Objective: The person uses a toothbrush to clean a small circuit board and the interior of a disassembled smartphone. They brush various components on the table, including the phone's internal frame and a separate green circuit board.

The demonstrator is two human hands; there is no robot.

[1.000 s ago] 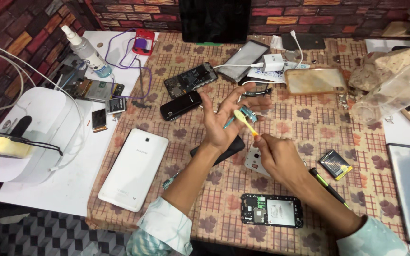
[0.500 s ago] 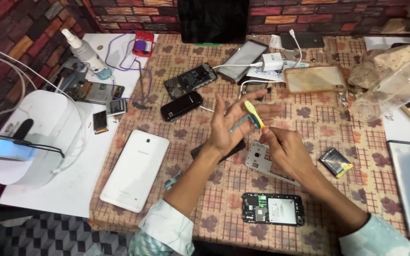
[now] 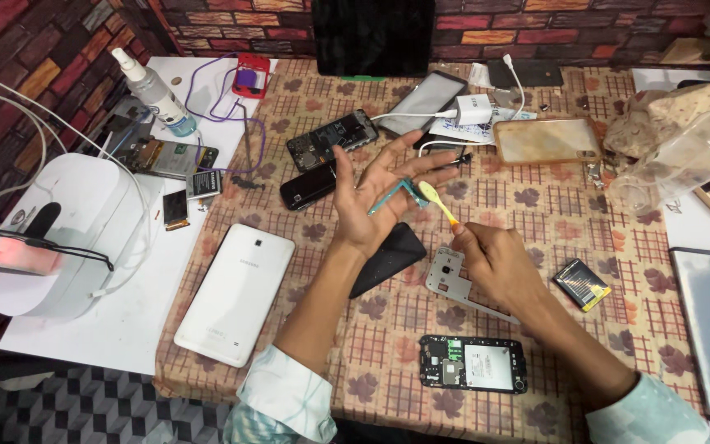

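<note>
At a cluttered repair bench [image 3: 618, 247] draped in a patterned brown cloth, I hold my left hand [image 3: 371, 197] raised and spread wide, palm up, with a thin teal tool [image 3: 394, 193] lying loose across the fingers. My right hand [image 3: 491, 259] is closed around a small yellow-headed brush [image 3: 435, 200], its bristle end touching that palm. Light, short strokes seem best here, with the palm kept level so nothing rolls off. Just under my right hand lies a pale grey plastic phone frame [image 3: 454, 284]; near it, an opened phone [image 3: 472, 363] showing its dark circuit board, a glossy white tablet [image 3: 236, 292] and a small foil-wrapped battery [image 3: 583, 284].
</note>
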